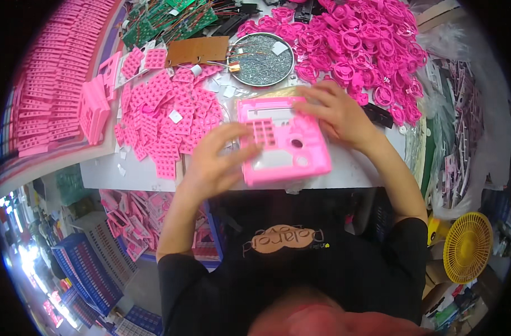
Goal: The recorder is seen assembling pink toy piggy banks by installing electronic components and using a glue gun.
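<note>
A pink plastic housing (317,159) with rectangular openings lies on the table before me. Over its left part sits a pink button keypad (262,132) with a grid of buttons. My left hand (216,162) pinches the keypad's left side between thumb and fingers; whether it is seated in the housing I cannot tell. My right hand (339,115) grips the housing's upper right corner, with its fingers bent over the edge. Left of the housing spreads a heap of loose pink keypads (160,106), close to my left hand.
Behind the housing stands a round tin of small metal screws (261,61) beside a brown board (197,50). Green circuit boards (155,25) with wires lie farther back. Pink round parts (350,45) pile at back right. Stacked pink panels (57,84) stand left; a yellow fan (467,247) is lower right.
</note>
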### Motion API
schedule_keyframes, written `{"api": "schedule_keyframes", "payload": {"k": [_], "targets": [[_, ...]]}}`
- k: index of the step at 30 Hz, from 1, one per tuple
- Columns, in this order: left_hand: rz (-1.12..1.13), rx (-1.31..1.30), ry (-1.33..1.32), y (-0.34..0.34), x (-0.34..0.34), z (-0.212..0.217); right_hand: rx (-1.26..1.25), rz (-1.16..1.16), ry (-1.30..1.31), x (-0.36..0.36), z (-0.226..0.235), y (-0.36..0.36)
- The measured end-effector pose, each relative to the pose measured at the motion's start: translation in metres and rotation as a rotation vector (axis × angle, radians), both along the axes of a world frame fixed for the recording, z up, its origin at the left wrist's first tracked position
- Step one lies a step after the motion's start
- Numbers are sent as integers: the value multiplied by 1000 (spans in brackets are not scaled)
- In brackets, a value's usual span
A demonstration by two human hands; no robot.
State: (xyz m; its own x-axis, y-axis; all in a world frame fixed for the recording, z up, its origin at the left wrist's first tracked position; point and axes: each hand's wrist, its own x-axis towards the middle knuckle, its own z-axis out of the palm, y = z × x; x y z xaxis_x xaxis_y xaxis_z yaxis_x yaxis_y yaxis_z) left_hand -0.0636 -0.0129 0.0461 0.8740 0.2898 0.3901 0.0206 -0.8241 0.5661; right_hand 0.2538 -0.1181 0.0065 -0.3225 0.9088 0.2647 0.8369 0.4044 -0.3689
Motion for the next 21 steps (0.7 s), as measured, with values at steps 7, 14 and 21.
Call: {"api": "schedule_keyframes", "payload": {"k": [7, 14, 21], "targets": [[38, -38, 316, -25, -3, -16, -25, -52, -169, -19, 20, -1], [73, -17, 285, -35, 29, -1, -38, -109, -188, -25, 13, -8], [35, 55, 392, -47, 40, -26, -170, -627, 263, 29, 34, -57]]}}
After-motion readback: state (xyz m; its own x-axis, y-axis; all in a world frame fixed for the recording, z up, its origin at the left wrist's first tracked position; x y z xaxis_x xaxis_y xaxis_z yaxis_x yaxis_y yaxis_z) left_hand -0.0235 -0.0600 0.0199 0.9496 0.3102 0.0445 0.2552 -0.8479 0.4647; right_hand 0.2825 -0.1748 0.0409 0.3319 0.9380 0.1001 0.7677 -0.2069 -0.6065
